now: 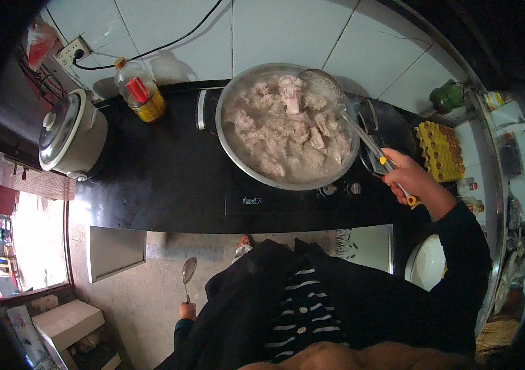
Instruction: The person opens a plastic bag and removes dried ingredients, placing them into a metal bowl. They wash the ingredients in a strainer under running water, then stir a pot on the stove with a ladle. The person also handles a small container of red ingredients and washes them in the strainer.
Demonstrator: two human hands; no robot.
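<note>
A wide metal pot (220,121) full of meat pieces (285,134) in cloudy, foamy liquid sits on the black cooktop (262,203). My right hand (405,175), to the pot's right, is closed around the handle of a large metal skimmer (325,88); its round head rests in the liquid at the pot's upper right, against a pale bony piece of meat (291,95). Low at my left side, away from the counter, my left hand (187,311) grips a small fine-mesh strainer (189,270) with its head pointing up.
A lidded cooker (77,134) and an oil bottle (142,95) stand on the counter's left. Yellow egg trays (438,150) and small bottles (468,186) are at the right, with a white basin (429,263) nearer me. Below the counter a cabinet door (116,252) stands open.
</note>
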